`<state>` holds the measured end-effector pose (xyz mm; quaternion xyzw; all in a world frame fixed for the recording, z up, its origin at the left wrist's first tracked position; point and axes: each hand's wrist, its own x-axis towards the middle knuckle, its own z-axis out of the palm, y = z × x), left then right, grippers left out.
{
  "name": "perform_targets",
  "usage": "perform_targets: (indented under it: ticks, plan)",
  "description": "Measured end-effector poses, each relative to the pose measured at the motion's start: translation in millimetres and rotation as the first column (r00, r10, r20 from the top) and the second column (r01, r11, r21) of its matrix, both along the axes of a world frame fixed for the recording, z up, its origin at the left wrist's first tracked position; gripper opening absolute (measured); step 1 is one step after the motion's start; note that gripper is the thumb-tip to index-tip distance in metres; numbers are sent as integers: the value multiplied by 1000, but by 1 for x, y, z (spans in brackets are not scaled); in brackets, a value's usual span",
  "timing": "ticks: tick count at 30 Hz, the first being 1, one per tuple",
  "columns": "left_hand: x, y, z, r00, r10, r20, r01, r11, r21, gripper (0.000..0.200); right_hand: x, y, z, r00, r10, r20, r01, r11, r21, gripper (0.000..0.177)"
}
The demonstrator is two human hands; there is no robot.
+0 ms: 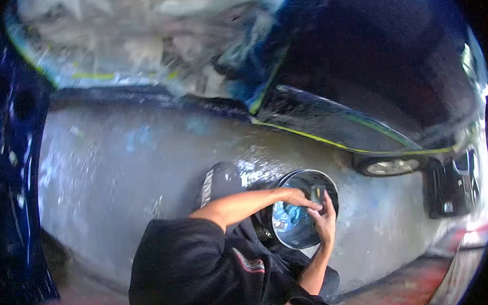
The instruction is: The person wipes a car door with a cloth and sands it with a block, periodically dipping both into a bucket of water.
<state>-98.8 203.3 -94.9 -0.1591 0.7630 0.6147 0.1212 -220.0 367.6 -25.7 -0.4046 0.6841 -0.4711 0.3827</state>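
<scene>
My left hand [300,197] reaches in from the left over a round, dark-rimmed bucket [282,238]. Its fingers are pressed together and meet the fingers of my right hand [325,219], which comes up from below on the right side. Between the hands, by the raised fingers of my right hand, is a small dark object [318,193] with a yellowish mark. What my left fingertips pinch is too small to make out. Inside the bucket, bright blue and white patches [286,215] show below my hands.
A dark car body [374,56] with yellow-green tape along its lower edge [317,138] spans the top. Beside it are a wheel [391,167] and a black case-like object [450,188]. A glossy blue panel [5,171] stands at left, above grey floor [114,180].
</scene>
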Motion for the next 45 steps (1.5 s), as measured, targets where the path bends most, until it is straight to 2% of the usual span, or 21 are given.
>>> perform_targets:
  ticks: [1, 2, 3, 4, 5, 7, 9, 11, 13, 16, 19, 23, 27, 29, 31, 33, 36, 39, 41, 43, 45]
  plan:
    - [-4, 0, 0, 1000, -2, 18, 2, 999, -32, 121, -5, 2, -3, 999, -37, 40, 37, 999, 7, 81]
    - [-8, 1, -3, 991, 72, -115, -77, 996, -35, 96, -10, 4, -10, 991, -78, -106, 75, 997, -38, 77]
    - [-19, -1, -23, 976, 81, -204, -111, 983, -143, 86, -13, 4, -18, 959, -135, -248, 116, 989, -90, 73]
    - [-13, -1, -16, 967, 73, -244, -142, 950, -278, 80, -8, -3, -2, 975, -219, 48, 214, 973, 92, 67]
    - [-4, -2, 1, 958, 49, -283, -167, 897, -409, 75, -13, -4, -9, 968, -238, 76, 227, 966, 127, 64]
    - [4, -8, 13, 937, -1, -349, -207, 805, -557, 61, -47, -9, -69, 952, -261, -163, 298, 913, 279, 66]
    - [-6, -11, -22, 754, -39, -656, -437, 716, -545, 48, -81, -23, -166, 903, -164, -398, 292, 913, 286, 68]
    - [0, -15, -22, 659, -74, -748, -500, 700, -510, 28, -84, -58, -231, 959, 178, -218, -151, 979, 137, 62]
    - [6, -16, -22, 740, -109, -664, -421, 695, -583, 24, -40, -87, -241, 881, 419, -220, -323, 872, 368, 60]
    - [1, -17, -27, 692, -7, -722, -505, 710, -491, 25, 7, -101, -264, 698, 633, -335, -214, 631, 746, 59]
    - [-3, -17, -29, 720, 19, -694, -495, 715, -494, 27, 33, -94, -286, 601, 721, -344, -135, 516, 846, 57]
    - [-9, -19, -33, 726, 56, -686, -506, 719, -477, 32, 39, -90, -298, 601, 716, -355, -82, 497, 864, 54]
    - [-7, -19, -30, 749, 28, -662, -473, 723, -504, 29, 14, -95, -286, 739, 567, -364, -29, 567, 823, 52]
    - [-4, -17, -28, 753, 8, -658, -468, 709, -527, 29, -4, -96, -269, 855, 403, -327, 20, 604, 797, 51]
    - [-5, -19, -27, 753, -5, -658, -466, 703, -538, 29, -26, -98, -246, 968, 126, -219, 93, 630, 771, 50]
    - [-2, -18, -26, 758, -18, -652, -445, 717, -537, 29, -42, -94, -217, 973, -230, -24, 168, 628, 760, 49]
    - [2, -21, -24, 724, -101, -682, -414, 727, -548, 31, -50, -58, -196, 675, -634, 377, 259, 682, 684, 44]
    - [-8, -36, -31, 748, -279, -602, -264, 707, -656, 32, -64, -8, -220, 231, -680, 696, 365, 724, 586, 49]
    - [-17, -42, -33, 786, -323, -527, -202, 672, -713, 36, -30, -7, -138, 345, -728, 593, 421, 684, 595, 46]
    - [-21, -43, -31, 806, -329, -492, -174, 663, -728, 36, -34, 9, -156, 479, -774, 414, 614, 632, 473, 54]
    - [-25, -46, -34, 825, -334, -456, -153, 644, -750, 36, -22, 9, -118, 632, -752, 189, 655, 648, 389, 61]
